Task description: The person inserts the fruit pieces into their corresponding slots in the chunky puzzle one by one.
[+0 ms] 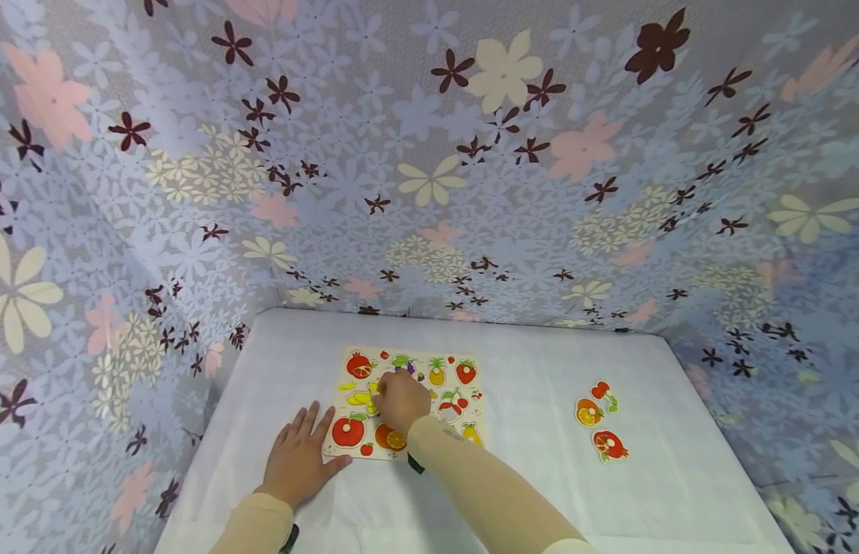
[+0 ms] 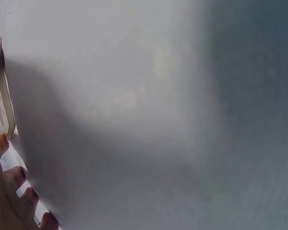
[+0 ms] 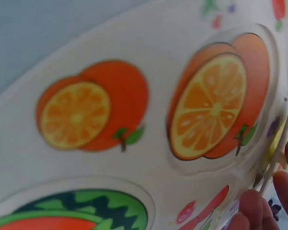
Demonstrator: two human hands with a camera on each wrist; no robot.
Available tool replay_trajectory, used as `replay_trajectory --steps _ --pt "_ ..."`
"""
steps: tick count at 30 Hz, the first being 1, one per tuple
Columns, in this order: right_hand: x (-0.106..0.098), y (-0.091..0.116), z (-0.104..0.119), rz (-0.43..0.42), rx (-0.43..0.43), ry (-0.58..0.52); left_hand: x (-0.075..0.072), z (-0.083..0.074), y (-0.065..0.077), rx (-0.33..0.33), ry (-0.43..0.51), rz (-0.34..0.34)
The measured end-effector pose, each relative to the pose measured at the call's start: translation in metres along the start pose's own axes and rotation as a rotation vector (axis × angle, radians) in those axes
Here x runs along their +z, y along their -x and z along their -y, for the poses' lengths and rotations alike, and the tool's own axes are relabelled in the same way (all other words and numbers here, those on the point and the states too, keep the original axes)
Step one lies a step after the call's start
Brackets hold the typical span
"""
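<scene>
A fruit puzzle board point(image 1: 421, 359) lies on the white table. My right hand point(image 1: 404, 402) is over its middle and pinches a banana puzzle piece point(image 1: 363, 398), whose thin edge shows between thumb and fingers in the right wrist view. Most of that piece's face is hidden there. My left hand point(image 1: 297, 462) rests with spread fingers on the table at the board's left side, thumb and fingertips right at its edge. Around the right hand are a red apple piece point(image 1: 347, 432) with a knob and an orange picture point(image 3: 216, 105) in an outlined slot.
To the right of the board lie loose pieces: a cherry piece point(image 1: 602, 392), an orange piece point(image 1: 588, 413) and a pomegranate piece point(image 1: 610, 445). Flower-patterned cloth point(image 1: 429, 185) hangs behind and beside the table point(image 1: 526, 369).
</scene>
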State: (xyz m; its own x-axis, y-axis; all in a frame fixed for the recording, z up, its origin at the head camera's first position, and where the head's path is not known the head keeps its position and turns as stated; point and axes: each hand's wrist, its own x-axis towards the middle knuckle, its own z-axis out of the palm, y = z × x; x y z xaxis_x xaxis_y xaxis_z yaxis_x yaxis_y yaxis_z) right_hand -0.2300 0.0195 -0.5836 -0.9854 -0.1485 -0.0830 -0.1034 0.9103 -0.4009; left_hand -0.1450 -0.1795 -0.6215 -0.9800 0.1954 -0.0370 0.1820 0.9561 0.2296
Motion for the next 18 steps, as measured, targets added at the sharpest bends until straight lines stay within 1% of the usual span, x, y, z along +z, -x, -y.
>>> replay_trajectory --steps 4,9,11,13,18 --pt "0.005 0.001 0.001 -0.035 -0.049 0.111 0.000 0.001 0.001 0.003 0.001 -0.008" --pt "0.010 0.002 0.000 -0.075 -0.129 0.213 0.000 0.001 0.000 0.008 0.001 -0.019" --pt "0.011 0.001 -0.001 -0.091 -0.168 0.231 0.000 0.002 0.000 0.007 0.002 -0.021" --pt "0.012 0.001 -0.002 -0.103 -0.201 0.226 0.000 0.001 0.000 0.008 0.003 -0.023" --pt "0.013 -0.002 -0.004 -0.122 -0.247 0.205 -0.001 0.001 0.000 0.010 0.003 -0.016"
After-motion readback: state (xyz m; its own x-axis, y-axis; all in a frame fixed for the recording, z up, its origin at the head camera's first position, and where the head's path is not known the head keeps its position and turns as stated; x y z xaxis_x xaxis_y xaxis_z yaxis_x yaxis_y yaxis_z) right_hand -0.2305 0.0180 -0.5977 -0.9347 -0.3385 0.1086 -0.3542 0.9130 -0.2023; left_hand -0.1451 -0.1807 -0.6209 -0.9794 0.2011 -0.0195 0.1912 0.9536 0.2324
